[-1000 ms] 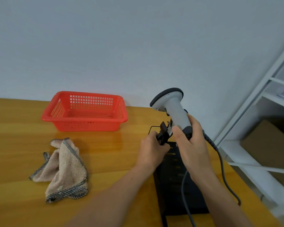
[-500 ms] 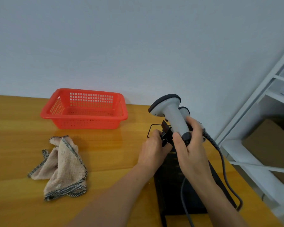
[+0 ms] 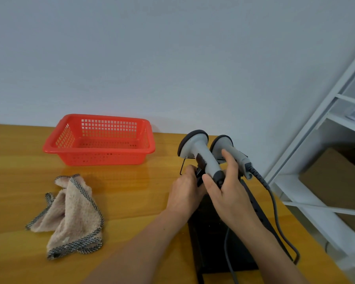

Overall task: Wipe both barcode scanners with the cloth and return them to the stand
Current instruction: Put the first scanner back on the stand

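Cloth (image 3: pixel 70 214) lies well left of stand (image 3: pixel 209 242), untouched. My left hand (image 3: pixel 184 191) grips stand's clip (image 3: pixel 199 175); right hand (image 3: pixel 228 193) wraps scanner (image 3: pixel 201 154) handle just above it, long axis tilted up and away. Second scanner (image 3: pixel 232 152) seated just right.

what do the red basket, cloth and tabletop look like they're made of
The red basket looks like moulded plastic: even glossy colour, gridded holes. The cloth seems fluffy terry or microfibre: beige pile with checked woven edging. The tabletop is wood or wood-look laminate, glossy; it mirrors the basket.
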